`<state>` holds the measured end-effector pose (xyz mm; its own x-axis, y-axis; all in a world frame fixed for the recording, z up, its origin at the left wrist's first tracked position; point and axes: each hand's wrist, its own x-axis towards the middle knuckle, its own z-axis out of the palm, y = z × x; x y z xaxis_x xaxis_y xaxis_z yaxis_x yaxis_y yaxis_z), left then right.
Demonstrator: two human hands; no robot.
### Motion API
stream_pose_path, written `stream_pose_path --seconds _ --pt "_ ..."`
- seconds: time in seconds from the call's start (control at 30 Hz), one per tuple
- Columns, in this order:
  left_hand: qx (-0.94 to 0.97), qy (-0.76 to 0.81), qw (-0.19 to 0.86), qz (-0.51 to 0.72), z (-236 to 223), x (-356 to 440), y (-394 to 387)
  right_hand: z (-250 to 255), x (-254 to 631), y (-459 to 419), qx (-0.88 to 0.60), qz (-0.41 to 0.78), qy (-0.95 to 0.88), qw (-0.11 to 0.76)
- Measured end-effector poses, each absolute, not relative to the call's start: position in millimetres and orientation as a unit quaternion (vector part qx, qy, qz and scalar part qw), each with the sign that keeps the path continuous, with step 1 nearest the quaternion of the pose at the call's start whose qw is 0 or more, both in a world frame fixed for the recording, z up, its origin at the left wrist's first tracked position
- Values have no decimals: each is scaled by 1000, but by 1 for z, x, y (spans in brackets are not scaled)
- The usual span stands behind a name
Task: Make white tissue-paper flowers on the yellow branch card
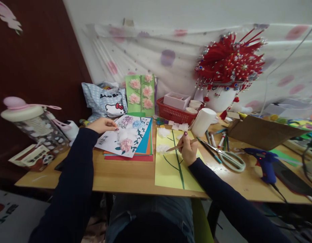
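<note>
My right hand grips a brown, flat, pointed wooden stick, its tip by a white ruffled paper flower on the yellow sheet. Dark green stem lines run down that sheet, with another white flower higher up. To the left, my left hand hovers over a white sheet with pictured flowers, fingertips pinched together. White fluffy pieces lie close to those fingertips; whether they hold one is unclear.
Scissors, pens and a blue glue gun lie to the right. Behind stand a white cup, a red basket and a green flower card. A large bottle stands left; coloured sheets underlie the white one.
</note>
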<state>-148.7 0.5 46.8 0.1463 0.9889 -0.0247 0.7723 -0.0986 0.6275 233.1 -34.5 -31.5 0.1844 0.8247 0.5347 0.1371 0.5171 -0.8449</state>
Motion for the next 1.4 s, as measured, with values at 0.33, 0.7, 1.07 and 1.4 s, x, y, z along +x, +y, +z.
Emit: stream_pose_path --seconds 0.33,0.7,1.07,1.4 --pt "799 336 484 120 37 -29 -18 -36 231 -43 -425 305 -589 616" --pt "897 243 352 108 15 4 -15 -31 227 -49 -436 268 -668 540" --pt "897 377 211 98 9 35 -8 -36 230 -47 -441 226 -632 596" --pt "893 390 199 105 6 37 -8 -30 228 -58 -383 204 -716 547"
